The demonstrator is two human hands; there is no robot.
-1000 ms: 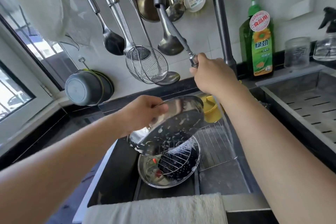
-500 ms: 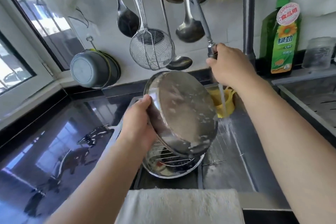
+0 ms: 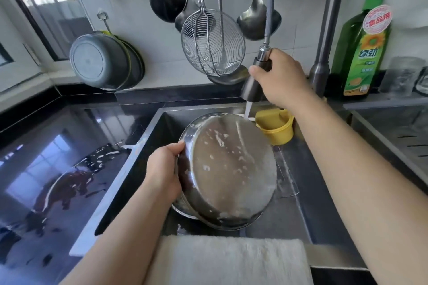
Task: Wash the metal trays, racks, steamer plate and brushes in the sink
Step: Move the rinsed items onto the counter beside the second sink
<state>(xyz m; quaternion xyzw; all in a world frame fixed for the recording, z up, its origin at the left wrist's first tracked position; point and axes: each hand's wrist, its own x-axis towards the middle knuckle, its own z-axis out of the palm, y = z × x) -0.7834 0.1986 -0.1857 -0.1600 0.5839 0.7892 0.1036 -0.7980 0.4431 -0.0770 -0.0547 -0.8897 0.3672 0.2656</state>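
My left hand (image 3: pixel 163 173) grips the rim of the round metal tray (image 3: pixel 229 169), tilted over the sink (image 3: pixel 298 220) at frame centre. My right hand (image 3: pixel 281 78) curls around the spray head (image 3: pixel 254 83), water striking the tray's upper edge.

Water from the spray head (image 3: pixel 253 83) now strikes the metal tray's (image 3: pixel 231 166) upturned underside.

A green dish soap bottle (image 3: pixel 362 53) stands at the right against the wall. Its round red-and-white sticker (image 3: pixel 377 19) reads "食品用". Below it, the green label (image 3: pixel 366 53) shows the brand "绿劲" under a sunflower picture. Smaller print is unreadable.
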